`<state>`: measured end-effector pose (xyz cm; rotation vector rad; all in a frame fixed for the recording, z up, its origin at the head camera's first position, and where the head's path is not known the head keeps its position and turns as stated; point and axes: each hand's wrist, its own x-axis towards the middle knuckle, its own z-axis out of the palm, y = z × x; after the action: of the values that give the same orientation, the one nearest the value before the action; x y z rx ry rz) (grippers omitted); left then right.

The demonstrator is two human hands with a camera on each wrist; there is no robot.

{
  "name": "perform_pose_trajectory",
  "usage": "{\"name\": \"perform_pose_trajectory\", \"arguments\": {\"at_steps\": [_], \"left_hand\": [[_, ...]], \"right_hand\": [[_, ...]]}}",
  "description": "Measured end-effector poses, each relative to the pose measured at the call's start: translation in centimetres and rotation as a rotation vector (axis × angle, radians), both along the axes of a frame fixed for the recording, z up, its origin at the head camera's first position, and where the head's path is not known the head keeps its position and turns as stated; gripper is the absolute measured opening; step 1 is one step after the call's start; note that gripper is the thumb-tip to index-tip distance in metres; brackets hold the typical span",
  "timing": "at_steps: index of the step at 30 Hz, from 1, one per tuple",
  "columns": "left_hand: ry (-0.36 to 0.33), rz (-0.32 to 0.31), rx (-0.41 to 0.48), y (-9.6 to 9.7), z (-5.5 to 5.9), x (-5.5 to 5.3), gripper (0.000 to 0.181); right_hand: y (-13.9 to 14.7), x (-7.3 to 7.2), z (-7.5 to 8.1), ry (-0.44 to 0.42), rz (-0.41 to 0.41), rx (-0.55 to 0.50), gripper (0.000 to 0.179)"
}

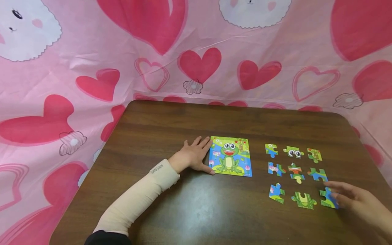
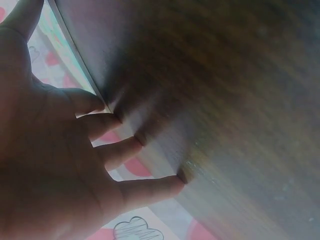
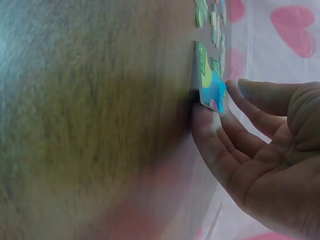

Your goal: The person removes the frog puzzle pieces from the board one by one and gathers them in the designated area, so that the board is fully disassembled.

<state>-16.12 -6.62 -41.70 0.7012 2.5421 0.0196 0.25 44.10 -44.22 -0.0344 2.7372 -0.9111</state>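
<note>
My left hand [image 1: 195,154] rests on the table with its fingers spread, at the left edge of a square frog picture board [image 1: 230,156]. In the left wrist view its fingertips meet the brown tabletop. At the right, my right hand [image 1: 356,200] is at the lower right jigsaw piece [image 1: 327,198], blue and green. The right wrist view shows a fingertip against the edge of that piece [image 3: 212,87], with the thumb [image 3: 267,97] apart above. Loose frog jigsaw pieces lie in three rows, among them an eyes piece [image 1: 294,152], a mouth piece [image 1: 295,173] and a belly piece [image 1: 304,200].
The dark brown wooden table [image 1: 171,119] has rounded far corners. A pink cloth [image 1: 171,78] printed with red hearts hangs behind it and along its sides. The board lies left of the pieces, with bare wood between.
</note>
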Motion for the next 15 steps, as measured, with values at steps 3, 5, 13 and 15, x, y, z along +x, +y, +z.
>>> {"name": "perform_pose_trajectory", "arguments": {"at_steps": [3, 5, 13, 15], "left_hand": [[0.001, 0.002, -0.004, -0.04, -0.20, -0.06, 0.123], [-0.001, 0.003, -0.003, -0.06, -0.30, -0.07, 0.123], [-0.012, 0.010, 0.014, -0.08, -0.47, -0.06, 0.123], [-0.024, 0.017, 0.025, -0.14, -0.49, 0.00, 0.123]], "right_hand": [[0.01, 0.01, 0.33, -0.057, -0.013, 0.017, 0.040], [0.10, -0.17, 0.50, -0.096, -0.028, 0.025, 0.043], [0.34, -0.44, 0.37, -0.025, -0.016, -0.127, 0.028], [0.21, -0.64, 0.56, 0.012, -0.024, -0.125, 0.028]]}}
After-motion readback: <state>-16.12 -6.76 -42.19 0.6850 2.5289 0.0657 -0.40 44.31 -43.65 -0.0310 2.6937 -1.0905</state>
